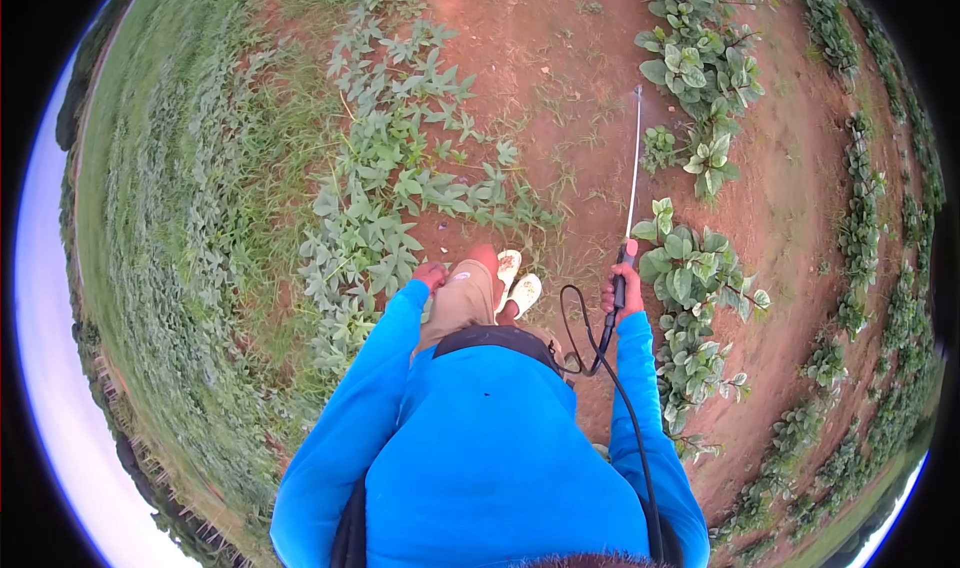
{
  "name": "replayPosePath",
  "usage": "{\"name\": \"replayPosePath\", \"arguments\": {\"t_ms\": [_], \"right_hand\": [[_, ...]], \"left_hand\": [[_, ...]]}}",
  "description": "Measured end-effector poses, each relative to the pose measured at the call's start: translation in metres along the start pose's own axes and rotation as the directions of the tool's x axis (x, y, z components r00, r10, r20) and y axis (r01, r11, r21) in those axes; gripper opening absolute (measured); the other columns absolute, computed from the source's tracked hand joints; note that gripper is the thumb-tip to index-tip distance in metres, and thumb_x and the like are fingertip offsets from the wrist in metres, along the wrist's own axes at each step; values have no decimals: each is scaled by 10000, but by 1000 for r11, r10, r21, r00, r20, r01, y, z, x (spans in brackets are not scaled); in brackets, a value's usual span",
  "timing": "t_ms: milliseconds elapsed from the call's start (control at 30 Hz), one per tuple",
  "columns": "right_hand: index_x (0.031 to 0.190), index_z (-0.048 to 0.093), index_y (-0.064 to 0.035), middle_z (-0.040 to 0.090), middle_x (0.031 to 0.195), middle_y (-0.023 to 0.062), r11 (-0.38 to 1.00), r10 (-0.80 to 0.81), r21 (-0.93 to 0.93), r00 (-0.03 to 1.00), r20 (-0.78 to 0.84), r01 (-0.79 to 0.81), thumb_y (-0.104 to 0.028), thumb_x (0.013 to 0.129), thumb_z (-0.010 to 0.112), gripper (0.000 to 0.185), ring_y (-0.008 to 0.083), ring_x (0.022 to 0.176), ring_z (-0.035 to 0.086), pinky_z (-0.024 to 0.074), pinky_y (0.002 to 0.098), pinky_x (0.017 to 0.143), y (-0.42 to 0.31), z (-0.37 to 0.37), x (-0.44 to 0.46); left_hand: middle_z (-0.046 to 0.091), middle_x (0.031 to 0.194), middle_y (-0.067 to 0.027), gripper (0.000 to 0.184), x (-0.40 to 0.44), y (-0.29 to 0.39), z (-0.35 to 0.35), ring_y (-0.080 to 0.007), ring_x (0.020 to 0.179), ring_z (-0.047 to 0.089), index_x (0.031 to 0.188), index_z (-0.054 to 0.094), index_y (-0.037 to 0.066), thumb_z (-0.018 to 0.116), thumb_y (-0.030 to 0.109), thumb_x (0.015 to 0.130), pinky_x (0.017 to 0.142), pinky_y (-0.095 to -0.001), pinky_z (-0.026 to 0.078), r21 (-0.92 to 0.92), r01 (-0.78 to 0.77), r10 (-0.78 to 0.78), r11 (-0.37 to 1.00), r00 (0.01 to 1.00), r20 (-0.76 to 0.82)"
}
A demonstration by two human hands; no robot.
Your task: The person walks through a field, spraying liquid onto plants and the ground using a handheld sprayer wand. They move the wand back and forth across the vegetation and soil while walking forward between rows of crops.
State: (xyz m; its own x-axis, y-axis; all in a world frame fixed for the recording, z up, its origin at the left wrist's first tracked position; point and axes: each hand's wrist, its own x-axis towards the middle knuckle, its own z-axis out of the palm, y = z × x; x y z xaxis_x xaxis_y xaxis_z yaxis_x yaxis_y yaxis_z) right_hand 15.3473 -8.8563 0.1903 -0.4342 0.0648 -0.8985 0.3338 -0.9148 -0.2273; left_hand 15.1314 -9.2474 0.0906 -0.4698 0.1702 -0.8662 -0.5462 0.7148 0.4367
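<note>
My right hand is wrapped round the black grip of a sprayer wand. The wand's thin metal lance points forward, away from me, and its nozzle end is beside the leaves of the crop row on the right. A black hose loops from the grip and runs back along my right arm. My left hand hangs by my left thigh, with its fingers curled in and nothing visible in them. Near it are lobed green leaves.
Broad-leaved plants stand in a row just right of the wand, with more rows beyond. Reddish bare soil lies ahead between the plants. Dense grass and weeds cover the left side. My light shoes stand on the soil.
</note>
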Motion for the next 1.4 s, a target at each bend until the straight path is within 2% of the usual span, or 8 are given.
{"name": "replayPosePath", "arguments": {"t_ms": [67, 200, 367, 600, 767, 900, 1067, 1400], "right_hand": [[747, 440, -150, 401, 544, -2, 997, 76, -35, 995, 67, -74, -368, 718, 580, 261, 92, 377, 362, 291, 235, 317, -8, 13, 3], [734, 442, -146, 410, 550, -13, 959, 132, -268, 984, 119, -96, -368, 716, 580, 262, 75, 377, 350, 284, 227, 317, -30, 45, 17], [794, 468, -130, 417, 560, -16, 866, 322, -447, 934, 157, -223, -345, 731, 569, 246, 70, 371, 327, 263, 225, 323, -76, 89, 40], [842, 461, -102, 437, 582, -5, 671, 440, -740, 831, 341, -52, -336, 732, 585, 287, 81, 414, 368, 274, 228, 353, -142, 168, 47], [878, 505, -83, 437, 585, 2, 612, 493, -790, 761, 421, 40, -332, 717, 597, 310, 83, 428, 382, 291, 236, 376, -190, 201, 74], [885, 524, -82, 438, 580, 4, 637, 441, -771, 827, 350, -13, -325, 715, 600, 307, 83, 432, 385, 295, 235, 384, -222, 195, 88], [776, 471, -121, 405, 557, -17, 705, 382, -683, 914, 135, -194, -300, 753, 563, 202, 74, 373, 332, 267, 226, 320, -274, 169, 81], [709, 430, -157, 395, 532, -25, 832, 296, -451, 946, -134, -324, -341, 721, 572, 232, 78, 360, 340, 287, 227, 313, -369, 100, 73]], "left_hand": [[552, 654, -5, 234, 19, -5, 3, -125, 442, 465, 880, 585, 107, 506, 317, 816, 391, -289, 355, 85, -157, 153, 984, 987, 52], [590, 733, -26, 262, 17, 42, 24, -142, 556, 533, 912, 601, 89, 533, 303, 778, 466, -295, 417, 130, 17, -26, 991, 997, 71], [560, 681, -29, 268, 61, 65, 53, -129, 503, 508, 927, 569, 87, 516, 313, 792, 417, -277, 391, 122, -21, -1, 992, 984, 176], [551, 650, -33, 250, 81, 164, 107, -144, 464, 477, 864, 575, 92, 526, 319, 774, 392, -273, 370, 156, -211, 172, 965, 957, 233], [570, 644, -38, 264, 150, 206, 137, -142, 535, 531, 881, 590, 63, 547, 309, 798, 497, -290, 435, 213, -139, 82, 967, 963, 257], [557, 630, -33, 252, 153, 254, 129, -138, 519, 512, 899, 596, 71, 543, 296, 797, 479, -281, 422, -159, -91, 129, 983, 960, 247], [541, 623, -44, 219, 159, 277, 106, -132, 493, 485, 865, 580, 72, 545, 276, 791, 442, -281, 386, -172, -153, 177, 973, 974, 139], [540, 620, -42, 220, 167, 271, 89, -133, 450, 474, 878, 588, 79, 548, 263, 763, 410, -294, 389, -186, 105, -88, 977, 991, 96]]}}
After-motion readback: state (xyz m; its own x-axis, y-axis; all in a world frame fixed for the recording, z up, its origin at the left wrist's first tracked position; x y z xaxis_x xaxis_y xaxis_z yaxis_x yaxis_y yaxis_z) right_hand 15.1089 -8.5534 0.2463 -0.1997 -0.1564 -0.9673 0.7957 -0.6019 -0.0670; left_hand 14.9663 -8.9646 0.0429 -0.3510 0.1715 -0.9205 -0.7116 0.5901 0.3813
